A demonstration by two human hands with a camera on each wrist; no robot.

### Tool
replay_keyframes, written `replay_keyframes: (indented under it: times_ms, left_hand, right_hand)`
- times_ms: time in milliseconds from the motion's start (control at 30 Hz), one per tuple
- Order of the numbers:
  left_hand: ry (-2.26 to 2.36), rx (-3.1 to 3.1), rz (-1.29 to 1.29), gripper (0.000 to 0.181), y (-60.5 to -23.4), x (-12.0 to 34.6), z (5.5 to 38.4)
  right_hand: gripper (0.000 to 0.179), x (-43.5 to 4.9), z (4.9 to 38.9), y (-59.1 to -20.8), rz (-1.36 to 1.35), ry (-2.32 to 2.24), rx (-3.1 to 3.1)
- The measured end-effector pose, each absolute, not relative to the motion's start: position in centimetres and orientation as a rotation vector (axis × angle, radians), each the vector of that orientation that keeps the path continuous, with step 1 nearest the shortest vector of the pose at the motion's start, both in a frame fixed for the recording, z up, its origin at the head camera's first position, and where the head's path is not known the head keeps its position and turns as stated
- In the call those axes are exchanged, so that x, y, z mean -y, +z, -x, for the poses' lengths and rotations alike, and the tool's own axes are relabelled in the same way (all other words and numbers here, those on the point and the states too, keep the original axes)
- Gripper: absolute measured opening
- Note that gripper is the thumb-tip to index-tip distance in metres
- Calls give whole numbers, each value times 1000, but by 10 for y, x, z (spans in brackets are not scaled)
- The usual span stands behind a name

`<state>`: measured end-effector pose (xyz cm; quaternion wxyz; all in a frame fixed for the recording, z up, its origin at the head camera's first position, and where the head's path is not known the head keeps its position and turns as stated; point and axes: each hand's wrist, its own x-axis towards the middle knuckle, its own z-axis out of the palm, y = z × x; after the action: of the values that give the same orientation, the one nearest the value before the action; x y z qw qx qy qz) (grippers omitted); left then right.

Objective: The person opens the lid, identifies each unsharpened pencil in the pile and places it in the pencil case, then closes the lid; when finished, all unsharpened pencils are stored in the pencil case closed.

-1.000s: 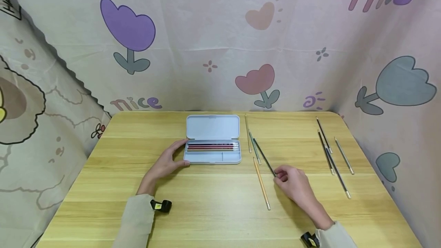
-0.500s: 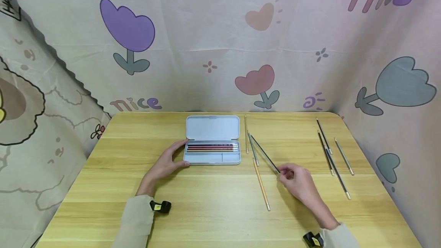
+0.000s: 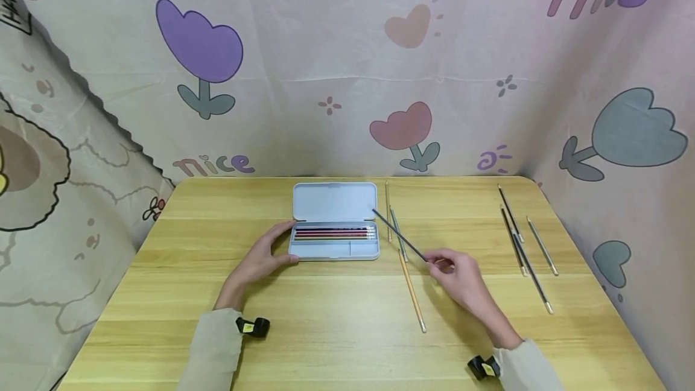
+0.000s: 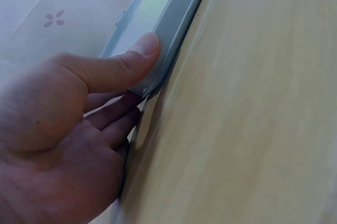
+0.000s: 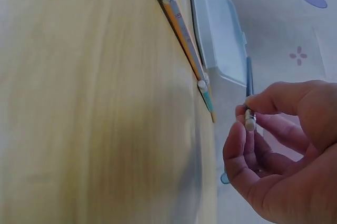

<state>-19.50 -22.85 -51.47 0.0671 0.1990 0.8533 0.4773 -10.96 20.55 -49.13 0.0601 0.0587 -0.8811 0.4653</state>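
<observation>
A pale blue pencil case (image 3: 335, 201) lies on the table with its lid raised, several pencils (image 3: 332, 233) in its back compartment. My left hand (image 3: 263, 258) holds the case's left end, thumb (image 4: 145, 45) at the front corner and fingers partly hidden behind. Raised above the table, a dark pencil (image 3: 399, 234) is pinched near its eraser end by my right hand (image 3: 458, 276). Its tip points left, in front of the lid's right edge. Under it lie a green pencil (image 3: 396, 222) and an orange pencil (image 3: 412, 294); a yellow pencil (image 3: 388, 198) is farther back.
Off to the right lie several more pencils, among them a greenish one (image 3: 542, 246) and a dark one (image 3: 532, 273) crossing others. Patterned cloth (image 3: 304, 47) hangs behind the wooden table (image 3: 326, 330) and along both sides.
The dark pencil has come up from the table in my right hand and swung left toward the case. Beside it, the green and yellow pencils shifted slightly left. My left hand has stayed put.
</observation>
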Motion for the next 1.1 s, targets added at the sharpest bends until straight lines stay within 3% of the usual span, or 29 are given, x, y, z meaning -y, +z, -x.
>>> replay_keyframes:
  times_ms: [1100]
  left_hand:
    - [1451,-2537,-580,84,-515,228,197]
  right_hand:
    - [15,-144,173,-486,-276,1457,2601]
